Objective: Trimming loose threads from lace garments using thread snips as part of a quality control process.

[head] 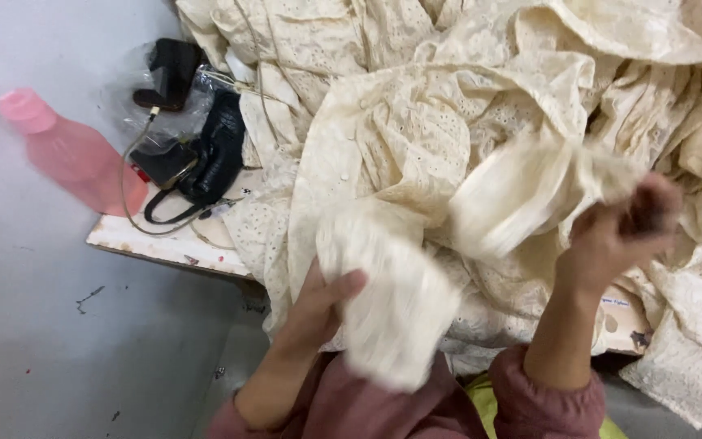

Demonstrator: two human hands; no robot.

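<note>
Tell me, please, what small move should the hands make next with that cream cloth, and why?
Probably draw the hands apart to pull the cream cloth flat. The left hand grips a bunched, blurred fold low down, the right hand holds another part higher, and the stretch between them hangs slack and crumpled over the pile of cloth on the board.

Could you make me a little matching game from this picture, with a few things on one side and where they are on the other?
Things:
1. pink bottle
2. black bag
3. left hand
4. right hand

Places:
A. gripping blurred cream cloth at the right
B. lying on the grey floor at the far left
C. on the white board beside the cloth pile
D. holding cream cloth near the bottom middle

Pairs: 1-B, 2-C, 3-D, 4-A
</note>
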